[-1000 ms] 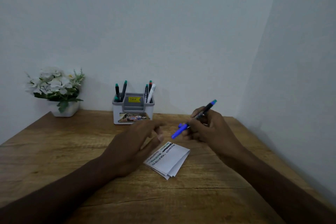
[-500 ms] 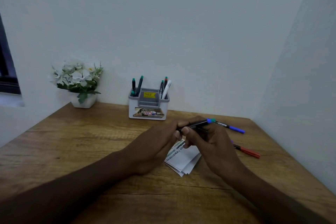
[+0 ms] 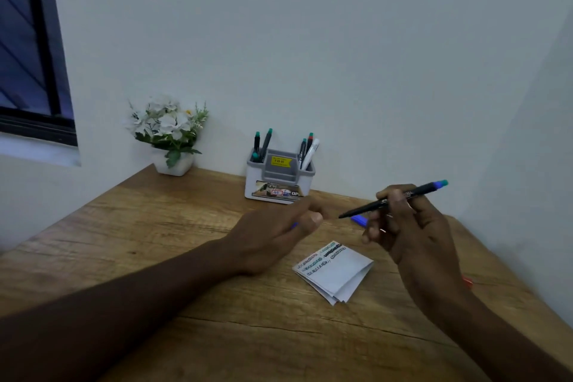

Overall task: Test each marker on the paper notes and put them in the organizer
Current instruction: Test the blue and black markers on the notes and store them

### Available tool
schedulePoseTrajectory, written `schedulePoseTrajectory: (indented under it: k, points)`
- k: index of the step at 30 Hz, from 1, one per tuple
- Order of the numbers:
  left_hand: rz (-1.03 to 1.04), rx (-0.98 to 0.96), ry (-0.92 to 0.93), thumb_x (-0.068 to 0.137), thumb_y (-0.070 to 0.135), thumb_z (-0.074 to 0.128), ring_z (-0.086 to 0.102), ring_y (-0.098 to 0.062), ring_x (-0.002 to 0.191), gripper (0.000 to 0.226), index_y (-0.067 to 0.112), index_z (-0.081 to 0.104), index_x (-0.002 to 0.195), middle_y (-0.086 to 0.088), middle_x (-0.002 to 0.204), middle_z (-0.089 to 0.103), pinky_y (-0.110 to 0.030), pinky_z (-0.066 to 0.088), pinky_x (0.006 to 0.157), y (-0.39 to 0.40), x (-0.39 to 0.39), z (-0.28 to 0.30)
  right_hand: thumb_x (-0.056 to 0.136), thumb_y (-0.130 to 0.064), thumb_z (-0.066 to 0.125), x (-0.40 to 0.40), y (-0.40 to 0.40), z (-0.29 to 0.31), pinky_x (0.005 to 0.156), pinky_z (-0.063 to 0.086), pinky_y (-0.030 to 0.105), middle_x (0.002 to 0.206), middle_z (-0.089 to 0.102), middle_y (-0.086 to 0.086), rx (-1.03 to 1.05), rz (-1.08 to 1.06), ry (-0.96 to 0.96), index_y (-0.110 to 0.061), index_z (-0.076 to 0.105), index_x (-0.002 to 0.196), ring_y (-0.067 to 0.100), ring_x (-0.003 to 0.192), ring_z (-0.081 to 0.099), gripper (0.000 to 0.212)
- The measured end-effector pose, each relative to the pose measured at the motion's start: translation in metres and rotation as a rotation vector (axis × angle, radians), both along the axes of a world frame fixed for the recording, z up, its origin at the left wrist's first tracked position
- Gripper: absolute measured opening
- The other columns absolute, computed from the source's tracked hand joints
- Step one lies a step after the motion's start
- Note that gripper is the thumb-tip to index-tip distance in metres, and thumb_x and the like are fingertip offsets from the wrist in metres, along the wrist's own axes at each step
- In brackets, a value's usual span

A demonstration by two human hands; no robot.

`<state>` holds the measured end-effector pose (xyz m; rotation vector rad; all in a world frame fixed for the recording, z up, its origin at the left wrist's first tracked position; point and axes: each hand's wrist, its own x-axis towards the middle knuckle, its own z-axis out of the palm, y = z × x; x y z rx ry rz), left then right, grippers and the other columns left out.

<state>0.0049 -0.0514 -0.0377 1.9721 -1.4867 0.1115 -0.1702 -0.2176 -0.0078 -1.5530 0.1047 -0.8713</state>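
1. A single head-worn view looked forward and down from above the near edge of the wooden table (image 3: 130,257).
2. It faced the far white wall (image 3: 310,40), with a window (image 3: 28,40) at the left edge and a side wall closing in on the right.
3. The left hand (image 3: 273,236) and right hand (image 3: 409,226) sat near, mid-frame; both forearms entered from the bottom corners.
4. No second view shared the scene.

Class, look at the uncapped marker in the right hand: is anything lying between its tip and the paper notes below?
Nothing visible. The marker in the right hand is held above the table, and the paper notes lie uncovered below; the left hand sits off to their left.
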Motion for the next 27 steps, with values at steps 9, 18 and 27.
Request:
schedulePoseTrajectory:
  k: [9,18,27]
  points:
    - [-0.074,0.151,-0.268,0.094,0.079,0.037,0.049,0.021,0.084,0.043,0.062,0.053,0.13,0.058,0.091,0.044,-0.023,0.029,0.054,0.002,0.009,0.004,0.09,-0.025,0.076,0.009,-0.011,-0.019,0.074,0.068,0.031,0.107,0.079,0.028,0.216,0.281,0.308,-0.001,0.067,0.115,0.03,0.086,0.081,0.036]
    - [-0.037,0.111,-0.269,0.088,0.087,0.044,0.052,0.016,0.084,0.043,0.064,0.057,0.123,0.05,0.092,0.05,-0.022,0.026,0.053,0.0,0.014,-0.004,0.101,-0.011,0.069,0.001,0.002,-0.018,0.078,0.064,0.021,0.094,0.085,0.003,-0.228,0.169,0.526,-0.025,0.085,0.094,0.014,0.085,0.081,0.022]
    - [-0.037,0.126,-0.246,0.085,0.091,0.043,0.056,0.006,0.085,0.047,0.067,0.057,0.122,0.035,0.084,0.061,-0.022,0.032,0.055,-0.005,0.018,-0.007,0.086,-0.011,0.08,-0.001,0.005,-0.02,0.081,0.064,0.027,0.094,0.084,-0.011,-0.49,0.081,0.59,-0.03,0.085,0.087,0.005,0.091,0.079,0.019]
